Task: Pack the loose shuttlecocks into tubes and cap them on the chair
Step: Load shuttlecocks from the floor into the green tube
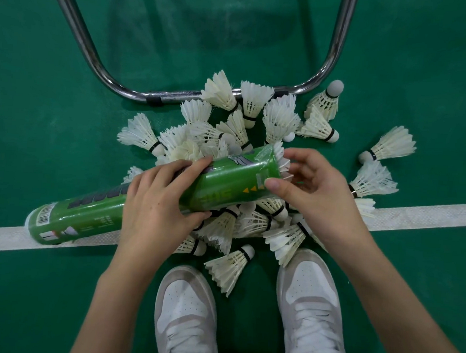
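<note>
Badminton court: green floor (pixel 69 54) (white line (pixel 416 214)), shuttlecocks (pixel 280 116).

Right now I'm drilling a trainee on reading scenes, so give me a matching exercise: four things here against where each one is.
Things:
1. left hand
2. right hand
3. chair leg
4. shoes

Places:
A. at the tube's open end
B. bottom of the view
C. around the middle of the tube
D. beyond the pile of shuttlecocks

Pairs: 1-C, 2-A, 3-D, 4-B

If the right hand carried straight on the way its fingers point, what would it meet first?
The right hand points left at the open end of the green cardboard tube, where a white feather shuttlecock sticks out. It would likely press that shuttlecock first; the thumb already touches the tube's rim.
</note>
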The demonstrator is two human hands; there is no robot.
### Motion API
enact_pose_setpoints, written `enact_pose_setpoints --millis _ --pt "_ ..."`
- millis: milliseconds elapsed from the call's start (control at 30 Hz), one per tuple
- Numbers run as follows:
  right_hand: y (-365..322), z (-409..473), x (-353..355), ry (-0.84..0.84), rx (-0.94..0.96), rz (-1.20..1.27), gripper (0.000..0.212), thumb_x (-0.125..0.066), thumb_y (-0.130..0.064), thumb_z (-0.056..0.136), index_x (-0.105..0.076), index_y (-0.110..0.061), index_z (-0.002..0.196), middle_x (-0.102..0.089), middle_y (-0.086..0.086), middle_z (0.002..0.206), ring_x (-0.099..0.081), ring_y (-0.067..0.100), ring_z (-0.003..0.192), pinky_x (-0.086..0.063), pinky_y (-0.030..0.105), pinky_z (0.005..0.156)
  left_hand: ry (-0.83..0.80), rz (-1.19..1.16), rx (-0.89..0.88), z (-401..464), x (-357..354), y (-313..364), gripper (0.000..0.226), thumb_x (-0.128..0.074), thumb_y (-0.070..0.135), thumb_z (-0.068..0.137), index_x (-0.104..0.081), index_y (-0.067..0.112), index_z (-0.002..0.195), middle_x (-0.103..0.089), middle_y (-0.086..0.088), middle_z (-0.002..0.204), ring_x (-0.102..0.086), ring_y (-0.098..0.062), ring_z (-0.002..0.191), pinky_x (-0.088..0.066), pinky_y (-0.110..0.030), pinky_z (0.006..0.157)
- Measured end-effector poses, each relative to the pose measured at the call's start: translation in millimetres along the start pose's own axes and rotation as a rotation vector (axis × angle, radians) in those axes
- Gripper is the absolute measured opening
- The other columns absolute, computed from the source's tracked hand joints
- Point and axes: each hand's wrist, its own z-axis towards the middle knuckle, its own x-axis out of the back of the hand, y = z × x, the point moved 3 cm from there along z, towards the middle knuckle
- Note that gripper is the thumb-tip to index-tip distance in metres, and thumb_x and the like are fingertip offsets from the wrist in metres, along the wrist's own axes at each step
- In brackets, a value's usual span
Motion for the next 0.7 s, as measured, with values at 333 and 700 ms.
enact_pose_setpoints --millis 333,700 --pt "0.2 1.6 -5.6 0.006 -0.004 -0.055 0.032 -0.076 -0.014 0.072 -0.056 -0.025 0.095 -0.067 0.009 0.100 -0.060 0.029 0.091 -0.050 0.038 0.084 0.003 0.001 -0.007 -0.7 1.9 -0.5 0.088 -0.084 0.033 0.061 -0.041 0.035 0.138 -0.056 0.000 0.125 -0.047 -0.026 0.113 -0.036 -0.044 0.095" --pt "-3.8 3.2 -16.1 -0.186 -0.013 -0.032 0.023 -0.064 -0.006 0.084 -0.059 -0.021 0.100 -0.070 -0.003 0.096 -0.064 0.011 0.092 -0.051 0.026 0.085 0.002 0.000 -0.021 -0.7 3.2 0.0 0.088 -0.083 0.034 0.061 -0.040 0.037 0.138 -0.055 0.001 0.125 -0.047 -0.026 0.112 -0.036 -0.045 0.095"
